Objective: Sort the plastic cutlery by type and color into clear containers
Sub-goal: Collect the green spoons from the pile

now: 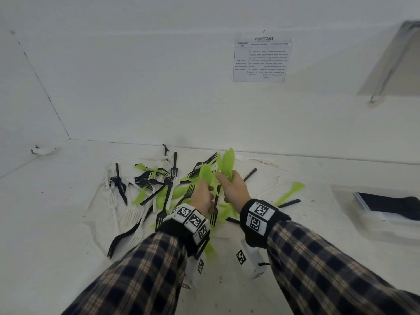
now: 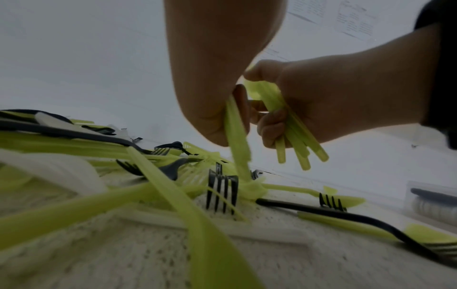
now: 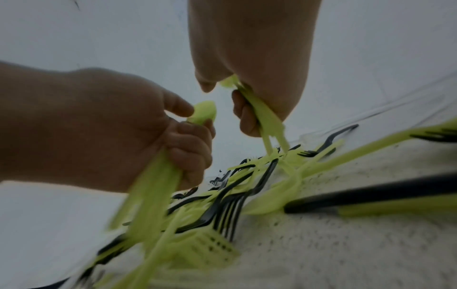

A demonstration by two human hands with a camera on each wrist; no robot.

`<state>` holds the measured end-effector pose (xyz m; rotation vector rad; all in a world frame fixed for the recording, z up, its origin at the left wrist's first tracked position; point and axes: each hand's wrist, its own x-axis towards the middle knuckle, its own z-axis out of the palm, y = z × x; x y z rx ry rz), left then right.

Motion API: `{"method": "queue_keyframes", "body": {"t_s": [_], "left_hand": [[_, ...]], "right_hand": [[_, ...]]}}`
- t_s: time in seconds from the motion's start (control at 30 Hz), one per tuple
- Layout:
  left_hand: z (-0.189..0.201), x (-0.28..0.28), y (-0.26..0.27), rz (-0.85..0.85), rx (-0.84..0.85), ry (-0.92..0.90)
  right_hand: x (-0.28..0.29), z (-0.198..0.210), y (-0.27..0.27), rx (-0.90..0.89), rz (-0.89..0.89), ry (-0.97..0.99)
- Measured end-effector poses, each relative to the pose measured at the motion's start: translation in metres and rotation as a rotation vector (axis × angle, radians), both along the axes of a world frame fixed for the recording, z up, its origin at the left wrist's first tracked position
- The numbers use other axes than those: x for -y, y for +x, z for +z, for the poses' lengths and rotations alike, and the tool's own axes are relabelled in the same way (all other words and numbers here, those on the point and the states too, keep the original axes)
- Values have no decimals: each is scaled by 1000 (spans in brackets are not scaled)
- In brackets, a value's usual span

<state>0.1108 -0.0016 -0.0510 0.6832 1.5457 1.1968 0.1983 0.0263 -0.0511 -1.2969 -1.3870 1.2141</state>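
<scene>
A white, speckled tabletop (image 1: pixel 56 212) fills the lower frame. At its centre lies a tangled heap of plastic cutlery (image 1: pixel 159 189): black forks, white forks and lime-green pieces, overlapping. At the right edge sits a clear container (image 1: pixel 381 221) with dark contents.

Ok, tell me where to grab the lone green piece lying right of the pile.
Pinch the green piece by its narrow shaft, just below the broad end, coming from above on its far right side. It lies flat, apart from the pile, with bare table there; a black handle lies close along its near side. The right hand is nearest but already grips green cutlery.
</scene>
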Motion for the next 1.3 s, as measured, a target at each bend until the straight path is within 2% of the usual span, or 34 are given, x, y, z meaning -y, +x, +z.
{"method": "queue_keyframes", "body": {"t_s": [0.1,0.27,0.4,0.53,0.77,0.9,1.03,1.2,1.3], "left_hand": [[3,-4,-4,52,110,-2],[4,-6,-5,-22,237,-3],[1,-9,-11,18,268,-5],[-1,-12,-13,1,262,-9],[0,-12,-14,-110,157,-34],[5,-3,-11,-169,133,5],[-2,-11,-13,-133,118,-27],[-4,-13,-19,-17,175,-33],[-4,-15,-20,-25,259,-11]], "right_hand": [[6,1,-4,-33,33,-50],[13,0,-19,98,101,-12],[11,3,-20,259,87,44],[13,8,-18,455,72,107],[9,3,-25,555,77,54],[14,5,-24,564,58,70],[18,5,-28,452,133,59],[13,-4,-26,432,-18,107],[13,0,-25,451,-19,122]]}}
